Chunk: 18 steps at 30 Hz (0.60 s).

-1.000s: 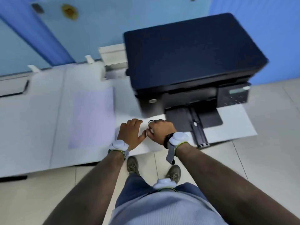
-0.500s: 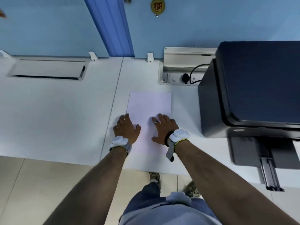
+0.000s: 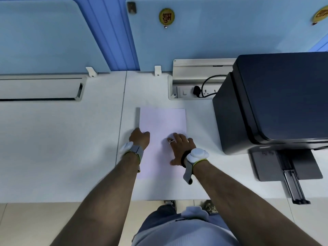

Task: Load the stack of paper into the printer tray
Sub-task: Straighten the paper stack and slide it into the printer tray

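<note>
Paper stack (image 3: 162, 121) lies flat on the bench (image 3: 62, 148), left of the printer (image 3: 276, 102), whose tray (image 3: 284, 166) juts out near-right. Left hand (image 3: 139, 138) curls at the stack's left edge, likely to lift it; grip unclear. Right hand (image 3: 179, 148) spread flat on top, steadying it.
</note>
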Motion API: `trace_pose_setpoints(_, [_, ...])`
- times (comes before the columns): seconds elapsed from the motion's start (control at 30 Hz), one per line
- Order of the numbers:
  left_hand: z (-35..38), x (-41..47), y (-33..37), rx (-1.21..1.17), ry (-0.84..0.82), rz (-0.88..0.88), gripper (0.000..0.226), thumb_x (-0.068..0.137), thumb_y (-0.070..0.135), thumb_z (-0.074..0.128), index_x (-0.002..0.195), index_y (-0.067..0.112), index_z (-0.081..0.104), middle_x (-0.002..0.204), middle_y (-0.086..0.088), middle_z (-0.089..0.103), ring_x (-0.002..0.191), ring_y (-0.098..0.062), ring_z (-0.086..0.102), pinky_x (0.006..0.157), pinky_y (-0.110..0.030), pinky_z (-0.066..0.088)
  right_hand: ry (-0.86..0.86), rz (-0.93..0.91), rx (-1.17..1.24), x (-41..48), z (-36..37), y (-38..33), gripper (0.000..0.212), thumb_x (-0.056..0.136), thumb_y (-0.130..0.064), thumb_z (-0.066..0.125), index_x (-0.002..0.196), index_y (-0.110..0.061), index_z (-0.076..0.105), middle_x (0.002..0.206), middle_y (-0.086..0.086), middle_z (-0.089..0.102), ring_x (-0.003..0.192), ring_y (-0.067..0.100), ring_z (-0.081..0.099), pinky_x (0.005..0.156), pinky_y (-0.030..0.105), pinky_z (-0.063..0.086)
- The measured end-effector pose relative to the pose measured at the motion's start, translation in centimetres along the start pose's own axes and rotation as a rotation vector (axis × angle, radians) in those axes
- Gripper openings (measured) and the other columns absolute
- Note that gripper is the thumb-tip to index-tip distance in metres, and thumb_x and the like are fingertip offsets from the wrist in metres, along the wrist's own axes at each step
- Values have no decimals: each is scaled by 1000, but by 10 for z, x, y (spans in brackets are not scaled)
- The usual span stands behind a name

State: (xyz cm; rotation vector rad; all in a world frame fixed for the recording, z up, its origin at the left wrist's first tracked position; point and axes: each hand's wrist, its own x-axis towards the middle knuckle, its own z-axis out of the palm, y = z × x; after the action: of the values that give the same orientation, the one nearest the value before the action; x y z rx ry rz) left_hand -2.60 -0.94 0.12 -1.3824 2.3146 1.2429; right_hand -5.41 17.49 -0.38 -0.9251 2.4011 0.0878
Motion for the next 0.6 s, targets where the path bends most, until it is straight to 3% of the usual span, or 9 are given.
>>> trace_pose_setpoints(0.07, [-1,-5,5,-149,3,45,33,90,15,47,118,-1,53,120,-17,59,105,-36,56,93,-40,47,74,47,152,3,-9,3,106,72,-51,71,151,-18,9,161,10,6,146,29,9,114,46,22])
trace_pose_setpoints(0.17, [-10,-10,19,-434,44,138,30,90,11,48,117,4,56,114,-13,62,96,-27,57,86,-34,46,338,242,605,10,-40,12,118,70,-45,79,151,-12,1,161,11,1,148,28,5,119,40,18])
trace_pose_setpoints(0.23, [-20,-12,32,-617,80,193,27,89,7,49,113,10,61,106,-5,66,91,-18,60,79,-23,48,523,308,983,18,-69,18,117,69,-32,84,151,-8,4,160,13,11,146,26,14,118,34,17])
trace_pose_setpoints(0.3, [-33,-15,43,-729,116,255,27,89,5,50,110,17,62,99,7,67,83,-3,60,69,-10,47,654,234,1276,22,-98,21,96,75,-16,80,148,-7,18,151,15,34,137,24,35,115,33,29])
trace_pose_setpoints(0.37, [-45,-14,51,-783,144,304,27,89,4,50,112,14,61,103,7,66,84,-1,58,75,-9,45,728,126,1359,22,-119,24,57,82,-6,70,133,-3,43,127,15,59,115,24,57,101,37,46])
trace_pose_setpoints(0.43, [-56,-11,52,-811,158,324,21,88,5,51,107,7,61,90,9,64,76,-2,53,76,-19,43,787,72,1396,21,-128,27,28,86,-4,65,112,-6,56,107,12,68,98,24,65,90,39,53])
trace_pose_setpoints(0.5, [-63,-8,50,-829,176,345,10,86,4,51,92,1,59,67,18,54,60,3,45,66,-16,40,818,31,1445,16,-131,26,18,87,-4,63,97,-18,57,97,5,69,90,19,66,84,35,54])
trace_pose_setpoints(0.6, [-68,-14,48,-810,195,387,17,86,2,51,99,-6,58,74,15,57,61,8,50,64,-7,42,830,-3,1435,9,-125,24,20,88,-5,61,92,-23,55,96,4,68,89,17,66,82,32,51])
